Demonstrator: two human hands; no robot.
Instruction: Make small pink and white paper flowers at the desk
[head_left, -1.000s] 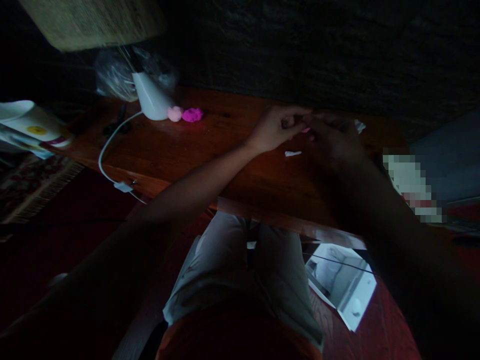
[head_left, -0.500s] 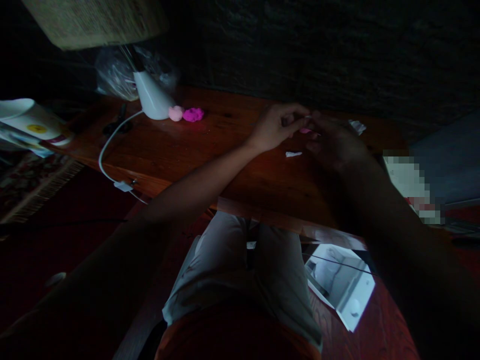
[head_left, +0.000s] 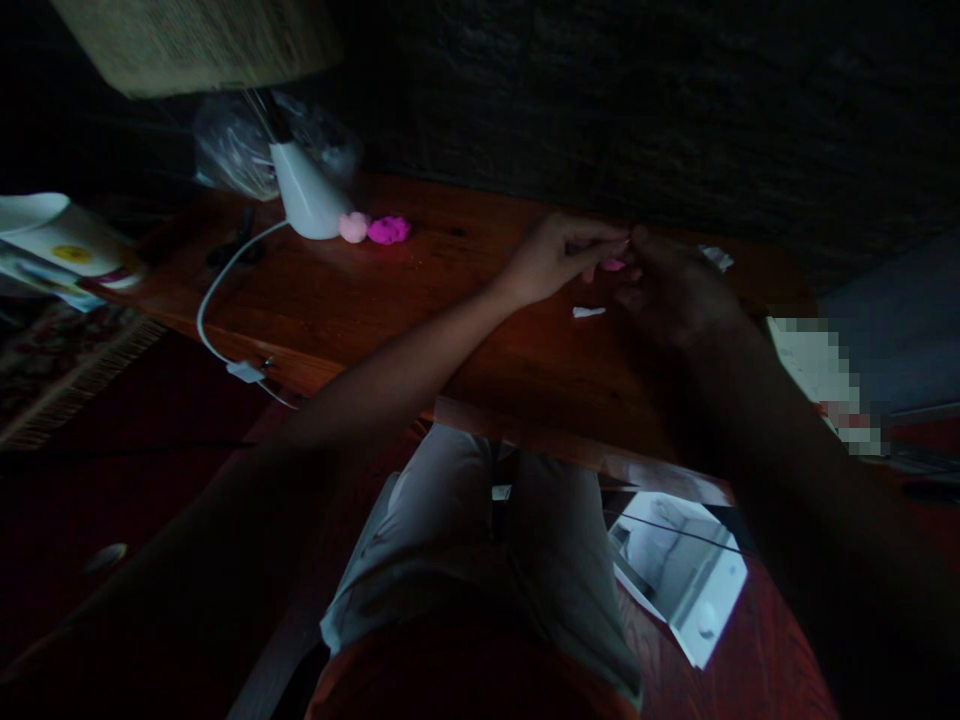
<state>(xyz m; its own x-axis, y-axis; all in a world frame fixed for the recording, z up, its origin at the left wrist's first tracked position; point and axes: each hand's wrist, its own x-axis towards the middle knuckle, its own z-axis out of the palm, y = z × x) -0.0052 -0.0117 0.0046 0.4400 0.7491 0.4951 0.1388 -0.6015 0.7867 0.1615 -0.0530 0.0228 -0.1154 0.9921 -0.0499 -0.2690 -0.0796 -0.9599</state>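
My left hand (head_left: 551, 258) reaches over the wooden desk from the left, thumb and forefinger pinched together. My right hand (head_left: 679, 290) meets it at the fingertips, its fingers curled and in deep shadow. Between the two sets of fingers shows a small pink piece (head_left: 613, 265), soft-looking and mostly covered; both hands close around it. Just below lies a small white scrap (head_left: 589, 312) on the desk. Farther left, a pale pink lump (head_left: 354, 227) touches a bright magenta lump (head_left: 388, 230) beside the lamp base.
A lamp with a white base (head_left: 307, 195) stands at the back left, its white cord (head_left: 201, 300) hanging over the front edge. Dark scissors (head_left: 238, 245) and a paper cup (head_left: 67, 240) are left of it. Crumpled white paper (head_left: 716, 258) lies right; an open white box (head_left: 679, 570) sits below.
The fingertips have shifted slightly, with the left fingers straighter and more of the pink piece showing. The hands stay together in nearly the same place.
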